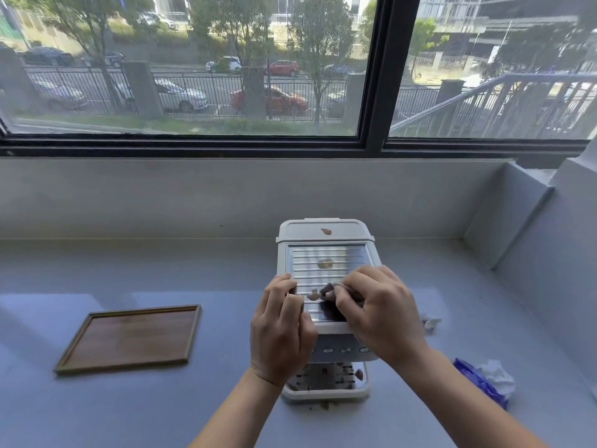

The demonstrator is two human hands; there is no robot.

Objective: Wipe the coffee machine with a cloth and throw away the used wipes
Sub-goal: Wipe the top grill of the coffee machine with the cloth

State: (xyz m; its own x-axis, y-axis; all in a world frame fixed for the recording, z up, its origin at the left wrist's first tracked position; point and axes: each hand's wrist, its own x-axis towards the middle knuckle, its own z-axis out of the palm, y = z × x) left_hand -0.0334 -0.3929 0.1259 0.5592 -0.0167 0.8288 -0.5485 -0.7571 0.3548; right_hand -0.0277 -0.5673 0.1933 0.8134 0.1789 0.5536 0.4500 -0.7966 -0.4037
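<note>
step: wiping top | right hand [384,312] pinches stained wipe [329,289] on ridged top of coffee machine [326,234], on counter [161,270] | left hand [281,331] grips its front-left edge | I'd stroke along ridges toward brown spots [325,263], keep it braced

Pale grey smooth table [129,273], low grey wall [226,195] behind, wide black-framed window [374,92], daylit street with parked cars beyond.
</note>
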